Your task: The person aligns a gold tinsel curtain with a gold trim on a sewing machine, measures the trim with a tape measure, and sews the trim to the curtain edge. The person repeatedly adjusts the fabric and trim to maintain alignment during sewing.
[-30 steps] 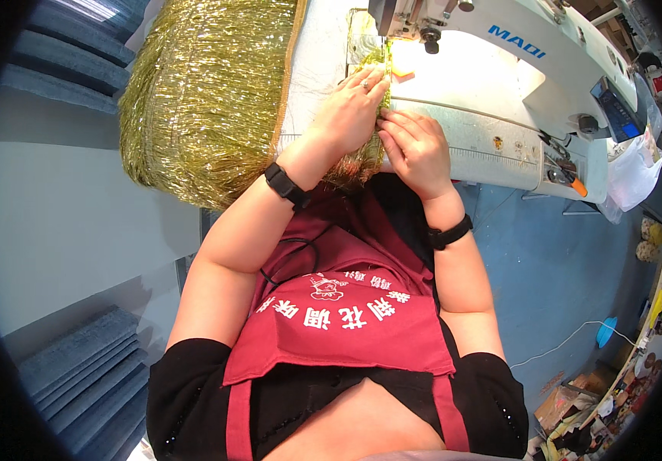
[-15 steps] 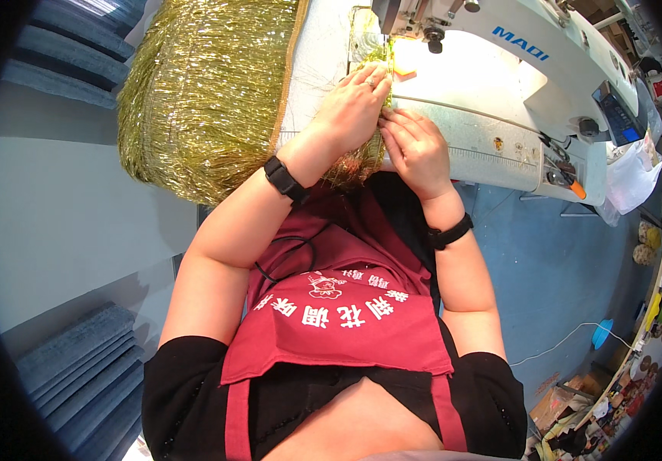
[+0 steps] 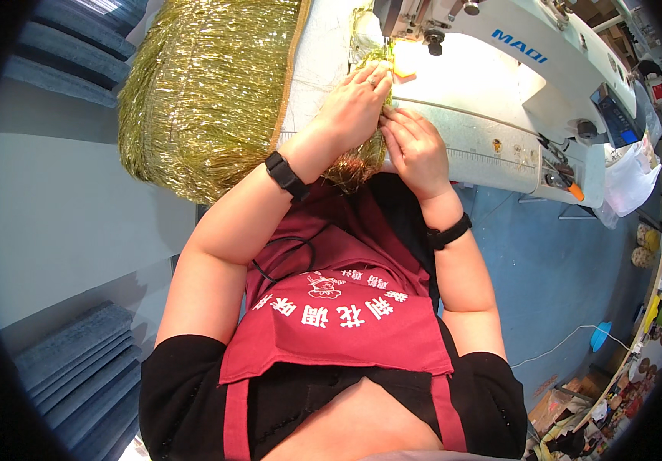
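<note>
My left hand [image 3: 352,106] lies with fingers stretched forward, pressing on a gold-green tinsel fringe [image 3: 352,165] just short of the sewing machine's needle area. Close beside it, my right hand [image 3: 417,152] has its fingertips together at the fringe's right edge; what lies under them is partly hidden. The fringe runs up under the head of the white sewing machine [image 3: 561,65], where the lamp light is bright. A large bundle of the same tinsel fringe [image 3: 208,100], with a brown edge band, drapes over the table left of my left forearm.
An orange-yellow piece [image 3: 405,74] sits on the lit machine bed. At the bed's right end, small tools with an orange handle [image 3: 575,190] rest in a tray. A white plastic bag [image 3: 630,180] hangs beyond. Blue-grey slatted panels [image 3: 77,361] stand at left.
Both hands stay nearly in place on the fringe. The view has shifted very slightly; nothing has visibly been taken up or let go.
</note>
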Available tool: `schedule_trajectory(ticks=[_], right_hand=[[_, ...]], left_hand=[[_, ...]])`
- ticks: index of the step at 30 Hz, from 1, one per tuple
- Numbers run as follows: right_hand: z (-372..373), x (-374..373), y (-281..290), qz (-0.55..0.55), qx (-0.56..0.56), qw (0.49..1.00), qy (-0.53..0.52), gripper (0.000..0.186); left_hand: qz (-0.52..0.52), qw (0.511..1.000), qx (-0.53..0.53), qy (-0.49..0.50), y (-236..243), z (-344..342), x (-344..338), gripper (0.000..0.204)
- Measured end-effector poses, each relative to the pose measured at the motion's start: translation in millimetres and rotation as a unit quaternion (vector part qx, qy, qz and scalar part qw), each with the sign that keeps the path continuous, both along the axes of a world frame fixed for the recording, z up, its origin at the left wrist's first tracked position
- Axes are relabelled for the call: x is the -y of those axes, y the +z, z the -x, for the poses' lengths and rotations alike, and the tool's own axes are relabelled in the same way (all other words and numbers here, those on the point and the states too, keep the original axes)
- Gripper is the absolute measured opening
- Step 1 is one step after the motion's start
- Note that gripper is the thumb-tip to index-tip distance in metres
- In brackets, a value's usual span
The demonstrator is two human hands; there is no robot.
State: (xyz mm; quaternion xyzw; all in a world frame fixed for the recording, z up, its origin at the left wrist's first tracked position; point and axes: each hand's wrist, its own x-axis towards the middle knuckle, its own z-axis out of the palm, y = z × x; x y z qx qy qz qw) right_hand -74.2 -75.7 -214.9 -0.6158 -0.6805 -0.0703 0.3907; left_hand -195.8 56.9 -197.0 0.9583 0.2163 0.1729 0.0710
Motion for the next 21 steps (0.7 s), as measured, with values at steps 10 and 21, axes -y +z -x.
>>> schedule_trajectory(ticks=[10, 21], right_hand=[[-1, 1, 0, 0.000, 0.006, 1.000, 0.002, 0.016], [13, 35, 0, -0.035, 0.005, 0.999, -0.010, 0.017]], left_hand=[[0.019, 0.999, -0.027, 0.000, 3, 0, -3, 0.054], [-0.014, 0.999, -0.032, -0.014, -6, -1, -15, 0.057]])
